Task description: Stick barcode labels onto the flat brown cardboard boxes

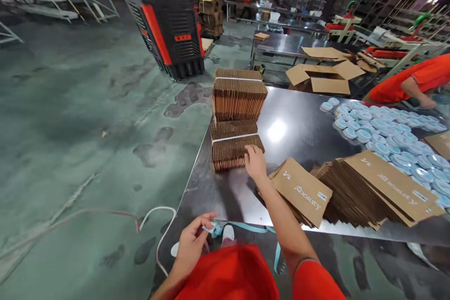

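Observation:
My left hand is closed in a pinch at the near table edge, holding a small end of a pale blue strip. The strip trails right along the edge and hangs down. At the front bundle of flat cardboard boxes, bound with a white strap, my right hand has its bent fingers on the right front corner. What lies under those fingertips is hidden. A second strapped bundle stands right behind the first. Right of my forearm, printed flat boxes lie fanned out.
More fanned flat boxes and a heap of round pale blue items cover the right of the metal table. A co-worker's arm reaches in there. An open carton and a black-red machine stand beyond.

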Demonstrator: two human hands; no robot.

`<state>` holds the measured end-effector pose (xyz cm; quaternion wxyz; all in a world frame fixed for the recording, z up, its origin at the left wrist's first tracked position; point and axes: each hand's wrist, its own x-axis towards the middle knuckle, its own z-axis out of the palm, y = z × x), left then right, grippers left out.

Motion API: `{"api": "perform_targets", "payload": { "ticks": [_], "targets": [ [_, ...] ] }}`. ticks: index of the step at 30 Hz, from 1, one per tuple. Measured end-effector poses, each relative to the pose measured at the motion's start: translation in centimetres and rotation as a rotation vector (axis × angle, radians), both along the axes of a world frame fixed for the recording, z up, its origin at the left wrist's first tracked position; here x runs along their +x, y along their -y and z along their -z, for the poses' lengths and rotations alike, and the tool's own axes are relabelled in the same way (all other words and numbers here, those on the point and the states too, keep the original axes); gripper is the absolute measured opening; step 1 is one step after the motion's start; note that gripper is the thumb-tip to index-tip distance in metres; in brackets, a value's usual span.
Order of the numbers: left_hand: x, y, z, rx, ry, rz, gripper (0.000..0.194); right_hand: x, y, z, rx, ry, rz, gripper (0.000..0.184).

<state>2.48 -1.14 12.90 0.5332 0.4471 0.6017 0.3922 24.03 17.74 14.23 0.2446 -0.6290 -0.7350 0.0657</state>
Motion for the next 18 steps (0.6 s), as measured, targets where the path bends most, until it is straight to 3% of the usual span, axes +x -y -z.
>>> {"api": "perform_targets", "payload": {
  "ticks": [3, 6, 12, 18],
  "targets": [
    [-1.1, 0.7, -0.6, 0.056, -0.027, -0.028, 0.017, -1.5, -6.9, -0.5, -0.089, 0.172, -0.045, 0.038],
    [-2.2, 1.2, -1.1, 0.148, -0.031, -0.063, 0.021, -2.5, -10.3, 0.1, -0.138, 0.307, -0.072, 0.033],
    [-3.4, 1.8, -1.2, 0.234, 0.002, -0.152, 0.014, -3.3, -11.8, 2.2, 0.045, 0.451, -0.023, 0.033],
    [-3.9, 1.7, -0.6, 0.123, 0.117, -0.196, 0.02, -3.9, -13.7, 2.7, 0.1, 0.53, -0.045, 0.037]
  ]
}}
